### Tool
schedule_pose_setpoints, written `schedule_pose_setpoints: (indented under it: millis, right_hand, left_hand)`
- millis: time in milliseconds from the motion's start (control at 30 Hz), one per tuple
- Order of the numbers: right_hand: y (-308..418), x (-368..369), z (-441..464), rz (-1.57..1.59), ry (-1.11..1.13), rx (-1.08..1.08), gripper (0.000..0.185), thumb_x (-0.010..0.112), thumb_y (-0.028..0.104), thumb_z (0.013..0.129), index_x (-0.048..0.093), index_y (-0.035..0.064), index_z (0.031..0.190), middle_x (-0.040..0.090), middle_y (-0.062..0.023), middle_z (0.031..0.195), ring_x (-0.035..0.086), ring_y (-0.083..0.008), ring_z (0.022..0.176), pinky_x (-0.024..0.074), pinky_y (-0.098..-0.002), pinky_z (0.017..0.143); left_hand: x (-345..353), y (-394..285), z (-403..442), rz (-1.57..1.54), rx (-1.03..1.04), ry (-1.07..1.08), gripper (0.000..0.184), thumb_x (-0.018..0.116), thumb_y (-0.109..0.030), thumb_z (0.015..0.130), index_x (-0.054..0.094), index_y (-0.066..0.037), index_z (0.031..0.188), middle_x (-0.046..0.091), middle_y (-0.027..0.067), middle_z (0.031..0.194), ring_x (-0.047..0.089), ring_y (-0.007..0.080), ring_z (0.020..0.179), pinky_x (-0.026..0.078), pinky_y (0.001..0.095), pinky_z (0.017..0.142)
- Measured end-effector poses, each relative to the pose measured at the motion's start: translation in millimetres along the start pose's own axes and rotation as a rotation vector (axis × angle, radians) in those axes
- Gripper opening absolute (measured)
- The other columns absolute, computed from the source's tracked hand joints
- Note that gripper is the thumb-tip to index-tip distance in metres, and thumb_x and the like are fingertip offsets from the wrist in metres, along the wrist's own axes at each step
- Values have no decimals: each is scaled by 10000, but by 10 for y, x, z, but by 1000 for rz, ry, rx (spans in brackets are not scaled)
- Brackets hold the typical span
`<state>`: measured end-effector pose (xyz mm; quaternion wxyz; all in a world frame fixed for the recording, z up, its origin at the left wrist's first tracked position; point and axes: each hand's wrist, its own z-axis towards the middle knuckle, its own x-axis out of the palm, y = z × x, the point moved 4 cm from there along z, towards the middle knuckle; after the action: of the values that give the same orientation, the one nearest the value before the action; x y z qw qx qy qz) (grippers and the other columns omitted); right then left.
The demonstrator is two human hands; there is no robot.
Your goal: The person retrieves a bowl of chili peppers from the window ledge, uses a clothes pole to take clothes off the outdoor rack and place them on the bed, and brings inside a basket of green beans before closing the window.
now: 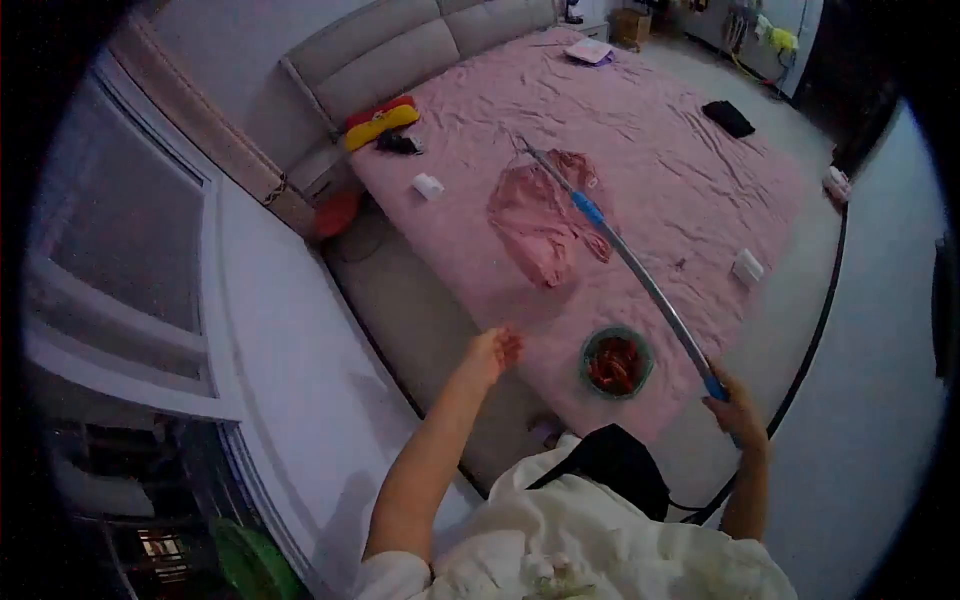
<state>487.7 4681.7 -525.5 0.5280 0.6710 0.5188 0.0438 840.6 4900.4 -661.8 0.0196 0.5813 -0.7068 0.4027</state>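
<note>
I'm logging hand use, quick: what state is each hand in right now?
Left hand: loosely open, nothing visible in it.
Right hand: closed around the lower end of the pole.

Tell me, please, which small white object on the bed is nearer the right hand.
The small white object right of the pole; the other small one lies left, toward the headboard.

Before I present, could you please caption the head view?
Right hand grips a long silver-and-blue pole above a pink-covered bed; left hand free.
</note>
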Motion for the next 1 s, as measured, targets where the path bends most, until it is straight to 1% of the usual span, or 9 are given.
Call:
schedule_pose_setpoints:
  millis: [233, 333, 367, 433, 500, 533, 667, 900, 1000]
  right_hand:
    - [-266, 751, 1589, -1, 117, 20, 577, 577, 107, 769, 385, 168, 1309, 476, -25, 663, 446, -129, 475, 394, -279, 421]
    - [8, 791, 1669, -35, 145, -65, 556, 563, 124, 763, 394, 141, 1292, 478, -33, 658, 456, -133, 481, 399, -283, 426]
    - [252, 737, 1504, -41, 70, 86, 509, 549, 99, 766, 416, 104, 1257, 484, -44, 686, 457, -135, 483, 398, -290, 429]
    - [682, 686, 1346, -176, 94, -24, 509, 575, 77, 754, 412, 75, 1236, 486, -62, 731, 457, -142, 480, 399, -291, 430]
    - [20, 592, 1680, -273, 31, -139, 635, 563, 84, 725, 353, 118, 1323, 499, -71, 609, 480, -160, 436, 413, -315, 398]
    - [500, 704, 1736, -289, 76, -226, 635, 563, 84, 725, 353, 118, 1323, 499, -71, 609, 480, -160, 436, 413, -315, 398]
    - [990, 551, 1325, -318, 73, -24, 603, 570, 65, 745, 354, 76, 1309, 496, -67, 609, 482, -154, 449, 415, -312, 400]
    - [868, 457, 863, -298, 78, -14, 600, 565, 60, 747, 351, 74, 1307, 448, -31, 579, 418, -131, 416, 359, -289, 366]
    - [1012, 356, 463, -176, 16, -168, 578, 573, 69, 753, 380, 80, 1297, 442, -8, 611, 408, -103, 443, 348, -262, 384]
  left_hand:
    - [-570, -309, -819, 62, 170, -139, 235, 504, -240, 841, 573, -54, 966, 605, 75, 840, 581, 160, 750, 467, 284, 626]
    - [-824, -463, -1566, 118, 327, -396, 225, 500, -245, 847, 568, -52, 942, 595, 62, 806, 566, 150, 711, 444, 278, 614]
    - [-880, -492, -1834, 111, 347, -504, 223, 501, -247, 848, 565, -53, 936, 591, 61, 801, 561, 148, 706, 440, 275, 616]
    - [-1126, -320, -2170, 45, 404, -608, 226, 492, -252, 851, 559, -59, 948, 596, 65, 817, 563, 152, 718, 441, 278, 628]
    - [-1310, -180, -2507, -2, 420, -665, 228, 491, -252, 852, 555, -60, 957, 596, 68, 827, 564, 155, 729, 443, 281, 636]
    - [-1425, -105, -2751, -52, 450, -728, 230, 491, -252, 853, 552, -62, 966, 596, 72, 838, 565, 158, 740, 444, 285, 644]
    - [-1505, 18, -2844, -123, 563, -705, 238, 481, -259, 858, 554, -61, 966, 595, 73, 856, 561, 165, 781, 446, 303, 664]
    - [-1173, -296, -3091, 67, 650, -626, 271, 472, -296, 866, 563, -53, 947, 596, 56, 840, 563, 135, 772, 436, 271, 674]
    - [-1302, -348, -3165, 109, 723, -674, 248, 474, -278, 875, 567, -56, 934, 600, 44, 839, 563, 123, 760, 437, 262, 678]
